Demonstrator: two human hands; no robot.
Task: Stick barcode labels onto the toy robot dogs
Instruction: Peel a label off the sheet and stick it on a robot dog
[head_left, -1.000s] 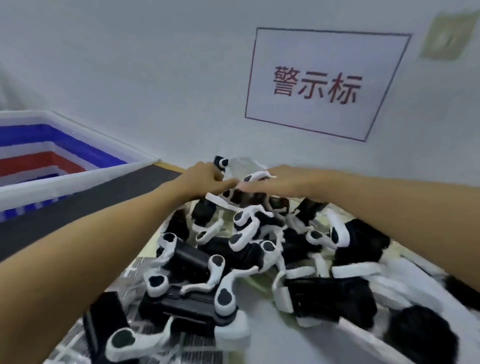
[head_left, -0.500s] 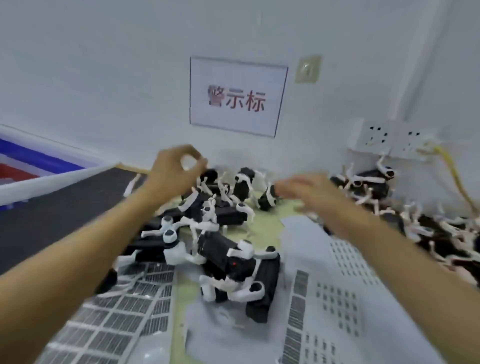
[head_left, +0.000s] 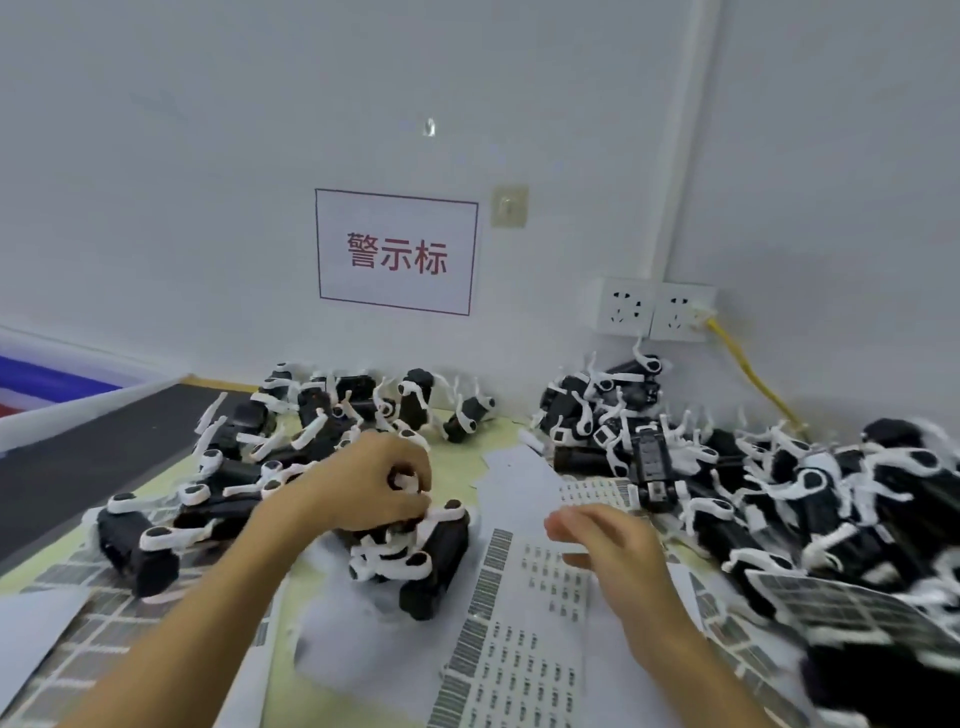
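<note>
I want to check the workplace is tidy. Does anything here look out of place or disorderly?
Yes. The toy dogs lie in tangled heaps, left and right, many on their sides with legs up. Label sheets overlap askew, some under the dogs. A yellow cable trails into the right heap.

blurred: dog pile (head_left: 857, 499) far right, single dogs indistinct | hidden: what left hand (head_left: 371, 486) curls round; near sheets under forearms | too small: barcode print on label sheet (head_left: 524, 670) | cut off: striped bin (head_left: 31, 387) far left
</note>
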